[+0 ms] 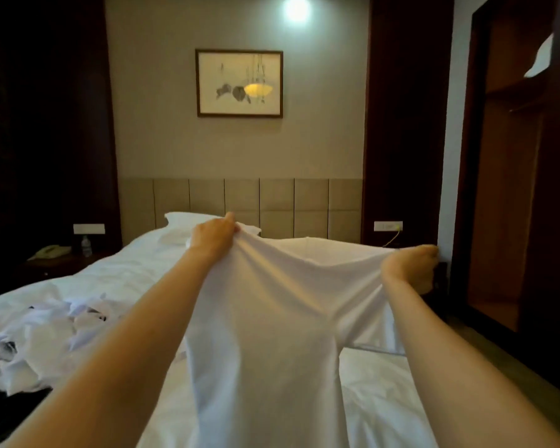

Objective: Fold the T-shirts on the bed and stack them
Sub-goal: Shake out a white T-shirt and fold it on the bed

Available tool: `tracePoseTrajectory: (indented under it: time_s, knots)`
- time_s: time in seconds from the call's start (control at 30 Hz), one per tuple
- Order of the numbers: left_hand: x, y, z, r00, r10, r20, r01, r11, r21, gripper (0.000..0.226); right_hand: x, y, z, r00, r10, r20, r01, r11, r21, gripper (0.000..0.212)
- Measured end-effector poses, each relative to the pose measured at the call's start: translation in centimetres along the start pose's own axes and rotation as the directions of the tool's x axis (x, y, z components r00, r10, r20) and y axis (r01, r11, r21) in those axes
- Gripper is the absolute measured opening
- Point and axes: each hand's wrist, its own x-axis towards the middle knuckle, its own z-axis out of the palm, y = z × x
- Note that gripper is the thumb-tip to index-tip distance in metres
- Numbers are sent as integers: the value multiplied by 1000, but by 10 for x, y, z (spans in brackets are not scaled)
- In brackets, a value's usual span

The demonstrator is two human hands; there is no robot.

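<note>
A white T-shirt (272,318) hangs stretched in the air above the bed (117,273), held up by both hands. My left hand (212,236) grips one top corner of it, fingers curled into the cloth. My right hand (411,266) grips the other top corner out to the right, past the bed's edge. The shirt's body drops down toward me between my forearms. A heap of crumpled white T-shirts with dark print (42,341) lies on the bed at the left.
A white pillow (188,223) lies at the padded headboard (259,205). A nightstand with a phone and a bottle (62,250) stands at the left. An open dark wooden wardrobe (511,189) fills the right, with floor beside the bed.
</note>
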Motion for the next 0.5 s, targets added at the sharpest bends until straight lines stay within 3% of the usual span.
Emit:
tracePoseTrajectory:
  time_s: [0.17, 0.4, 0.5]
  knots:
    - [29, 7, 88, 999, 19, 50, -19, 1000, -10, 25, 20, 61, 64, 999, 35, 19, -32, 988, -152, 32]
    - [75, 11, 222, 989, 65, 136, -85, 986, 145, 21, 54, 145, 162, 984, -118, 133, 158, 922, -354, 30]
    - [91, 15, 293, 977, 92, 194, -140, 957, 253, 21, 67, 184, 205, 971, -102, 217, 195, 863, -466, 29]
